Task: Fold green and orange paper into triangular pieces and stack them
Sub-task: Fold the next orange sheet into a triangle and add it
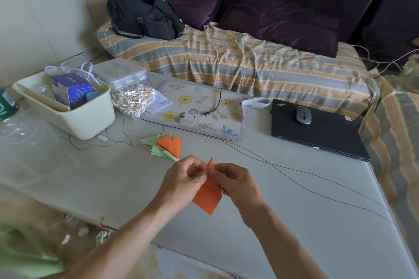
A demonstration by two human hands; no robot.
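Observation:
An orange paper piece (207,198), partly folded, is held above the grey table (283,199) between both hands. My left hand (181,179) pinches its upper left part, fingers curled. Its upper right part is pinched by my right hand (233,180). A small orange tip (210,163) sticks up between the fingers and a pointed end hangs below. Just beyond the hands lies a pile of folded pieces: orange triangles (171,144) on top of pale green ones (156,152).
A cream tub (88,120) with a blue box stands at the left, a bag of cotton swabs (133,99) beside it. A floral mat (195,108) with a cable, a black laptop (317,131) carrying a mouse (303,114), and thin wires (306,188) lie on the table. A sofa stands behind.

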